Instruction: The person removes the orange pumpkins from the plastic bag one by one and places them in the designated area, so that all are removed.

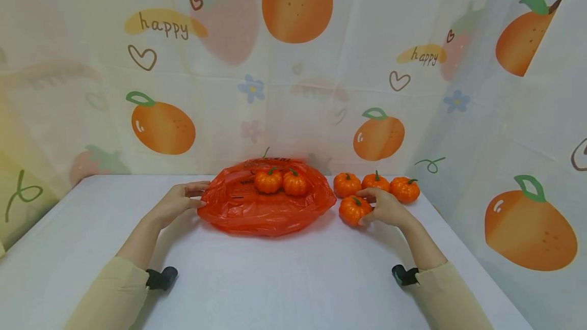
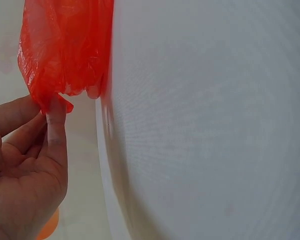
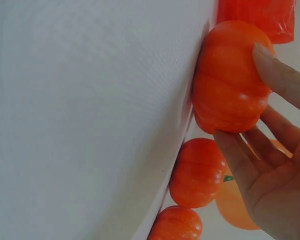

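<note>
White tabletop [image 1: 284, 279]: our left grip [image 1: 176, 204] pinches the red bag [image 1: 249, 214], our right grip [image 1: 386, 208] holds a pumpkin [image 1: 352, 213] just beside it

A thin red plastic bag [image 1: 268, 215], crinkled and translucent, catches the light in glossy creases. Ribbed orange pumpkins [image 3: 230, 80] show a smooth, shiny skin that looks like plastic, dotted with bright highlights. Beneath them spreads a matt white table surface [image 1: 275, 284] with a fine, cloth-like texture. Behind, a printed curtain [image 1: 316, 101] hangs in thin, softly creased fabric; the beige sleeves [image 1: 110, 294] are matt cloth.
</note>
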